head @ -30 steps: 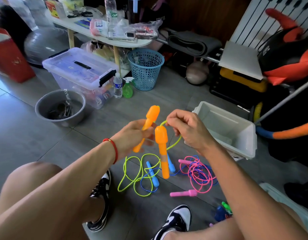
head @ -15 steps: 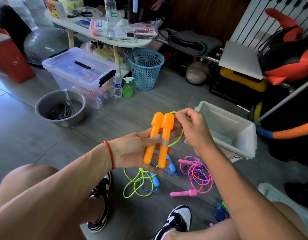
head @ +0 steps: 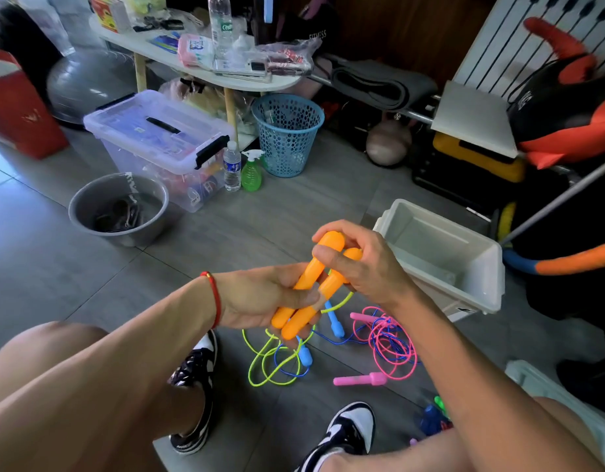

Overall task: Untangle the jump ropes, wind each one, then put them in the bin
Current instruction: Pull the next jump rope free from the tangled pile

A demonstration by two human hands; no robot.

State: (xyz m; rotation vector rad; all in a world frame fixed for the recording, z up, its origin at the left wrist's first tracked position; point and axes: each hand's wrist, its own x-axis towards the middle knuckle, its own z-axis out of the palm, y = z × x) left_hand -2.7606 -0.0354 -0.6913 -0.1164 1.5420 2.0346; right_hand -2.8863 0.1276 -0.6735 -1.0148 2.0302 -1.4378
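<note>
Two orange handles (head: 307, 291) of the yellow-green rope lie side by side. My left hand (head: 260, 298) grips their lower halves, thumb across them. My right hand (head: 359, 264) curls round their rounded tops. The yellow-green cord (head: 270, 361) hangs down to loops on the floor. A blue rope with light-blue handles (head: 304, 356) lies tangled with that cord and with the pink rope (head: 386, 345), whose pink handle (head: 360, 379) lies in front. The white bin (head: 444, 257) stands just right of my hands, open and tilted toward me.
A grey bowl (head: 118, 207), a clear lidded storage box (head: 158, 144), a water bottle (head: 231, 170), a green spray bottle (head: 251, 172) and a blue mesh basket (head: 287, 134) stand behind. Black-and-white shoes (head: 195, 386) flank the ropes. Small toys (head: 434, 417) lie by my right knee.
The two orange handles were brought together into my left hand. My right hand moved from the cord onto the handle tops. The cord loops on the floor drew in closer.
</note>
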